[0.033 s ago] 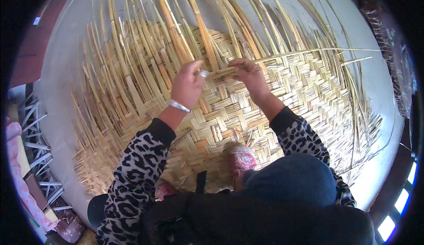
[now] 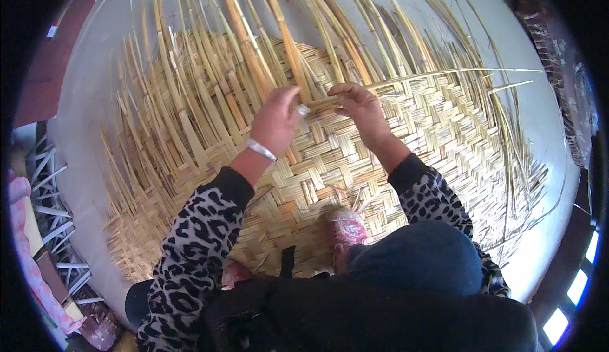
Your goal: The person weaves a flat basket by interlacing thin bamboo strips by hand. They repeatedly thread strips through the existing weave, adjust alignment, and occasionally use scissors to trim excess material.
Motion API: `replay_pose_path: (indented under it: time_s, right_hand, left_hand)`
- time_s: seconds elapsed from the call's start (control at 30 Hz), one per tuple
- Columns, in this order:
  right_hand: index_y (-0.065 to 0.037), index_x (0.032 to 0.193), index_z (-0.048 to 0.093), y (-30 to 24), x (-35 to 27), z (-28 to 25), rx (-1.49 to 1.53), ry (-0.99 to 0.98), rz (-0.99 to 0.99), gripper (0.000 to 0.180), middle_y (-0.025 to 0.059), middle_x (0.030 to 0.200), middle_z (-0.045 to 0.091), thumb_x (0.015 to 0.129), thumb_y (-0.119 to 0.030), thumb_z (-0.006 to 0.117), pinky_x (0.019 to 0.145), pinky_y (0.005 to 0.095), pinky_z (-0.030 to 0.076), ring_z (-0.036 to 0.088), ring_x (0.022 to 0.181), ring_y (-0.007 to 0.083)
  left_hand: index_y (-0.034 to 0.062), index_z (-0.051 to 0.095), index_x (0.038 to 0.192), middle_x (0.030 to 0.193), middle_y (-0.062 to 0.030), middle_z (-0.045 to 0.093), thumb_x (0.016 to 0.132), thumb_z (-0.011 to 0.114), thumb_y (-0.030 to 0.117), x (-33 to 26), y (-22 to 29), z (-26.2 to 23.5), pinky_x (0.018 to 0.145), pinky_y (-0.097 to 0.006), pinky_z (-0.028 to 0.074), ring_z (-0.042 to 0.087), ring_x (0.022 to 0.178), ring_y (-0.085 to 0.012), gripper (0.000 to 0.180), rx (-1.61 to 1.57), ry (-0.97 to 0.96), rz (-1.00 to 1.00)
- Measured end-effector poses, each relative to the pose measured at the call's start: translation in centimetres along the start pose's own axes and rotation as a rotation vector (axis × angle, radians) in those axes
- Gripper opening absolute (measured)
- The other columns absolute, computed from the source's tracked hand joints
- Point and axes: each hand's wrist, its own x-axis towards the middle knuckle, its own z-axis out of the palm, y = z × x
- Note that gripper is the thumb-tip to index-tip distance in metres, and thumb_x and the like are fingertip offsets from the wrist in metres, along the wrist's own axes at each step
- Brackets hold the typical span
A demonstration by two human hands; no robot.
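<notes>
A long pale reed strip (image 2: 438, 76) runs sideways above a half-woven reed mat (image 2: 342, 155), its far end reaching past the mat's right side. My right hand (image 2: 365, 114) pinches this strip between thumb and fingers. Close by on the left, my left hand (image 2: 276, 123), with a silvery band at the wrist and a ring, has its fingers curled at the strip's left end; the exact grip is partly hidden by the hand itself. Between and beyond both hands, upright reed strips (image 2: 247, 41) fan away from the woven part.
My foot in a red shoe (image 2: 347, 230) presses on the mat near me. Loose reed ends (image 2: 507, 162) stick out along the right side. Grey floor (image 2: 82, 98) surrounds the mat. A white metal rack (image 2: 54, 209) and pink cloth (image 2: 32, 244) are at far left.
My left hand has shifted slightly right, nearer my right hand. The right hand stays almost in place, still pinching the strip.
</notes>
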Motion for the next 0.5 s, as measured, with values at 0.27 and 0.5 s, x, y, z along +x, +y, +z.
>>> replay_pose_path:
  time_s: [0.27,0.5]
  right_hand:
    - [-0.006,0.101,0.064,-5.5,-0.7,-7.5,-0.004,-0.14,-0.006,0.013,0.0074,0.114,0.065,0.096,-0.006,0.052,0.094,0.0311,0.049,0.061,0.106,0.0175]
    - [-0.001,0.106,0.064,-6.4,6.6,-8.1,-0.585,-0.211,-0.113,0.021,0.0101,0.105,0.067,0.09,-0.013,0.059,0.086,0.0324,0.052,0.064,0.095,0.0208]
  left_hand:
    - [0.0027,0.067,0.077,0.076,-0.0187,0.064,0.08,0.069,0.03,4.8,3.0,1.4,0.067,-0.045,0.049,0.063,0.073,-0.0356,0.028,0.285,-0.383,-0.099]
    - [0.001,0.064,0.076,0.069,-0.0156,0.064,0.078,0.069,0.019,2.0,1.1,3.3,0.06,-0.039,0.049,0.063,0.064,-0.0324,0.019,0.147,0.093,-0.18]
